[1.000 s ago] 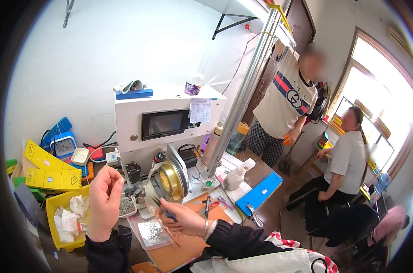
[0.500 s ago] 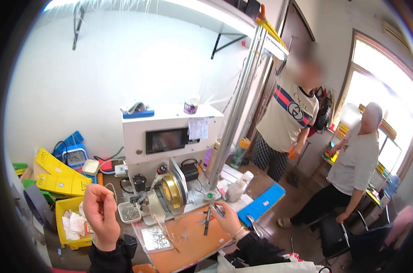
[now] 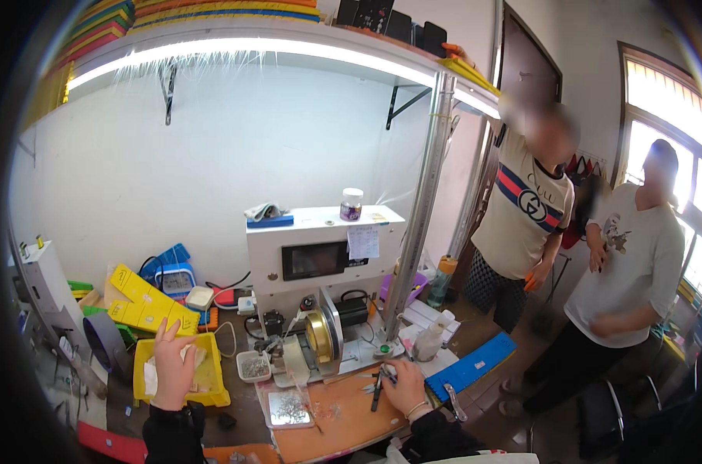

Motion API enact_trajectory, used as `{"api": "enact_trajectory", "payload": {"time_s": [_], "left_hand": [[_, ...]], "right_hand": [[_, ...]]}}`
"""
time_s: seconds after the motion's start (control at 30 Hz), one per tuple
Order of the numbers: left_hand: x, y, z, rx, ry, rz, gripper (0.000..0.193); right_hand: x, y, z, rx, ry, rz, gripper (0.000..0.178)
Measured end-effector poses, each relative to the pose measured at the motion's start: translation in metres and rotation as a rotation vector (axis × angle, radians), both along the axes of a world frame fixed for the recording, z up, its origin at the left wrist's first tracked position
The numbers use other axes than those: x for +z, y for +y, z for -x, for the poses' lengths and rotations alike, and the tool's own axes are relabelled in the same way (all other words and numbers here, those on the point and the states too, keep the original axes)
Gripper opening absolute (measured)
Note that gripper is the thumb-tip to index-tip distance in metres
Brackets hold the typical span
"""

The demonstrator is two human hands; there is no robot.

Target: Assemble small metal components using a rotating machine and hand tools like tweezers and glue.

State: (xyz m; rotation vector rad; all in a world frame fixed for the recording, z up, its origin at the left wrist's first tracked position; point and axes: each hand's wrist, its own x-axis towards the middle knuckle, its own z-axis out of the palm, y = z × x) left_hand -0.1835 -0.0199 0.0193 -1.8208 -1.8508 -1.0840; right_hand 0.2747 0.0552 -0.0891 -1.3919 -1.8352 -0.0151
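Note:
My left hand (image 3: 174,367) is raised over the near side of a yellow bin (image 3: 219,379) with white crumpled material in it. Its fingers are apart, and nothing shows between them. My right hand (image 3: 406,385) rests low over the orange-brown work board (image 3: 339,425), its fingers curled round a small grey and dark object that I cannot make out. Close beside it lie a black pen-like tool (image 3: 377,393) and grey pliers (image 3: 365,388). On the board's left part sits a clear tray (image 3: 287,408) of small metal pieces, with a white dish (image 3: 253,366) of similar pieces behind it.
Behind the board stands a white machine (image 3: 289,267) with a screen and a gold wheel (image 3: 317,337). A metal post (image 3: 422,209) rises by it to a lit shelf. At right are a white bottle (image 3: 432,336), a blue strip (image 3: 474,365) and two people (image 3: 532,193), one reaching up to the shelf.
The view has tilted up and shifted, bringing the shelf into sight. My left hand's fingers have gone from pinched to spread. The right-hand person has straightened up from the chair.

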Motion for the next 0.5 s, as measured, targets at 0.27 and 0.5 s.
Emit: {"api": "enact_trajectory", "payload": {"time_s": [0.27,0.5], "left_hand": [[-0.028,-0.012,0.019,0.118,-0.14,0.182,0.018],[-0.045,-0.067,0.013,0.195,0.199,-0.025,0.032]], "right_hand": [[0.013,0.014,0.009,0.142,0.042,-0.069,0.037],[-0.01,0.005,0.01,0.268,0.027,0.066,0.036]]}}
